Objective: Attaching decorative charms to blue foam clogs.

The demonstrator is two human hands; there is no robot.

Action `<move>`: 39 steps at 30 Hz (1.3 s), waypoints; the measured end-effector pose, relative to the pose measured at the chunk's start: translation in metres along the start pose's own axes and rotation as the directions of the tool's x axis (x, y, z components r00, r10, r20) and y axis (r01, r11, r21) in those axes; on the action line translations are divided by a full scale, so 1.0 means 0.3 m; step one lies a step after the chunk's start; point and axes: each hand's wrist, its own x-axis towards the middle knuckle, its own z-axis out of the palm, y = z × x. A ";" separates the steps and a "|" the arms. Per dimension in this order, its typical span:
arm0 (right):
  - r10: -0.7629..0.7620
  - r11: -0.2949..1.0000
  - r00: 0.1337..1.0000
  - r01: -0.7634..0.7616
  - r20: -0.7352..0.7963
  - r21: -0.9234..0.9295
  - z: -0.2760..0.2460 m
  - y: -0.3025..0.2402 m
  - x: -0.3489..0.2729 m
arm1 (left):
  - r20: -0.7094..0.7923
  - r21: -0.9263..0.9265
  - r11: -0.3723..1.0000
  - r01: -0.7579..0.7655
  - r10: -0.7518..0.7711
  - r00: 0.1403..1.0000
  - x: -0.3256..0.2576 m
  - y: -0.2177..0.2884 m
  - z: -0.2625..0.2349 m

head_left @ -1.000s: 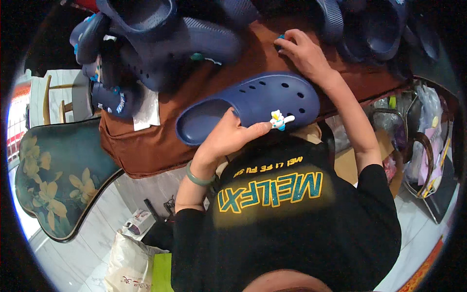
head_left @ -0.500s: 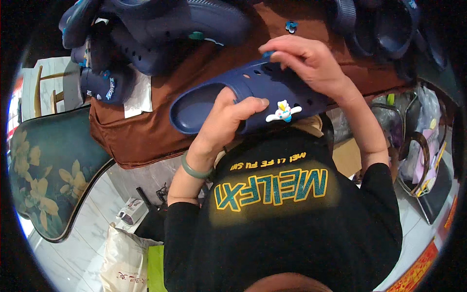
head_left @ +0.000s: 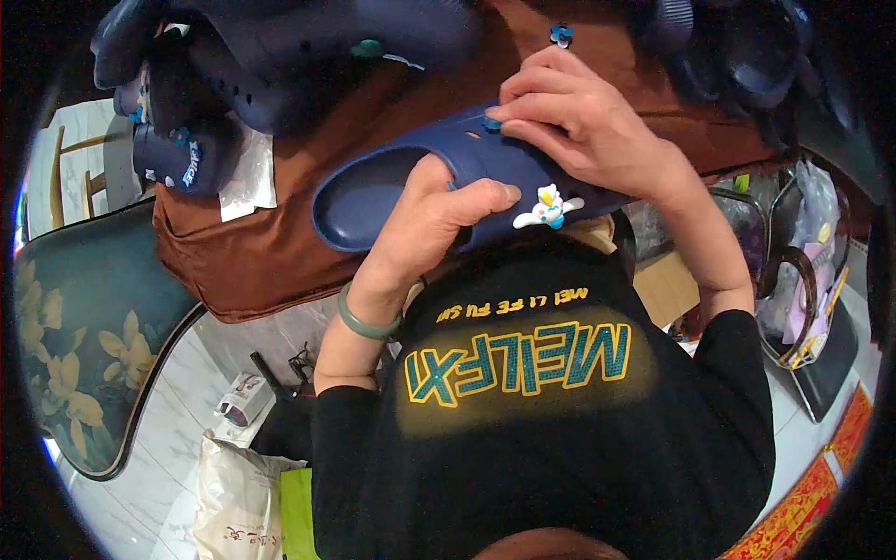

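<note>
A navy blue foam clog [head_left: 364,207] lies tilted at the near edge of the brown-covered table. My left hand [head_left: 434,210] grips its side, thumb on the upper and fingers hidden inside the opening. A white cartoon charm [head_left: 549,207] with a yellow and blue pattern sits on the clog's near side. With its fingertips pinched, my right hand [head_left: 574,121] holds a small blue shoe charm [head_left: 491,123] against the far side of the upper, by the vent holes. Part of that charm is hidden by my fingers.
A blue flower charm [head_left: 561,35] lies on the brown cloth [head_left: 252,271]. More navy clogs [head_left: 308,56] pile up at the far left and far right [head_left: 747,56]. A dark floral chair back [head_left: 93,355] stands left; a clear-sided basket [head_left: 807,280] is at right.
My right hand has come down and left, bringing the blue charm from just above the clog's far edge onto its upper. My left hand keeps its grip.
</note>
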 end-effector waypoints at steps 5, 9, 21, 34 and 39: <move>-0.161 0.955 0.963 0.207 0.216 -0.211 -0.062 0.006 0.023 | -0.029 0.052 0.999 0.011 -0.010 1.000 0.007 0.009 0.002; -0.178 0.859 0.904 0.336 0.390 -0.387 -0.049 -0.041 0.042 | -0.041 0.114 0.991 0.069 -0.064 0.997 0.008 0.016 -0.005; 0.031 0.997 0.998 -0.034 -0.049 -0.065 -0.044 0.275 -0.028 | 0.016 0.139 0.990 -0.037 0.035 0.999 0.013 0.016 0.008; 0.432 0.899 0.866 -0.391 -0.251 0.199 -0.036 0.402 -0.122 | -0.048 0.130 0.991 -0.018 0.024 0.999 0.013 0.006 0.002; 0.428 0.895 0.866 -0.368 -0.259 0.250 -0.075 0.257 -0.122 | -0.032 0.116 0.993 -0.037 0.041 0.999 0.012 0.008 0.005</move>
